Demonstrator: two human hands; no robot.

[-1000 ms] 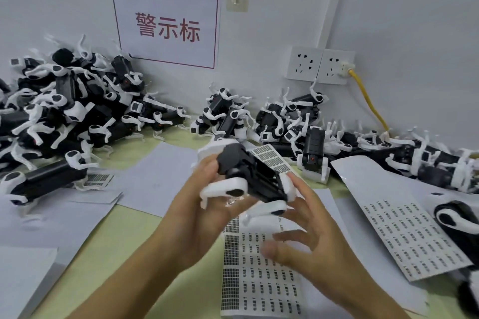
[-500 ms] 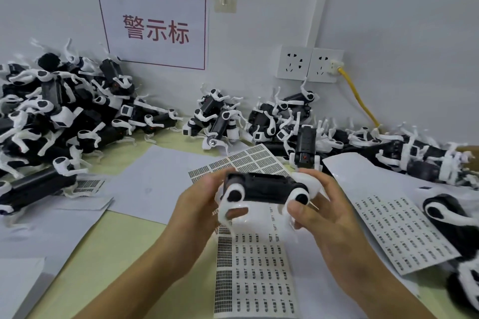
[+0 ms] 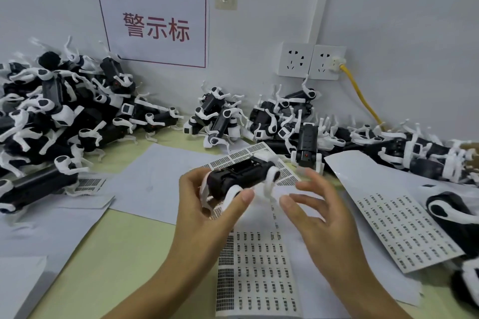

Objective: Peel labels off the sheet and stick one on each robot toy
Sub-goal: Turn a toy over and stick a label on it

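Note:
My left hand (image 3: 204, 204) grips a black robot toy with white legs (image 3: 241, 177), lifted above the table at the middle of the view. My right hand (image 3: 318, 212) hovers just right of the toy with fingers spread and relaxed, apart from it and holding nothing. Under both hands lies a label sheet (image 3: 259, 267) printed with rows of small dark labels. A second label sheet (image 3: 404, 228) lies to the right. Whether a label sits on the held toy I cannot tell.
Heaps of black-and-white robot toys fill the left (image 3: 51, 116), the back middle (image 3: 220, 116) and the right (image 3: 414, 150). Blank backing papers (image 3: 160, 179) cover the yellow-green table (image 3: 116, 267). A yellow cable (image 3: 360, 96) runs from the wall socket (image 3: 311, 62).
My right hand has let go of the toy and drawn back a little to the right with its fingers spread. The left hand has kept hold and tilted the toy.

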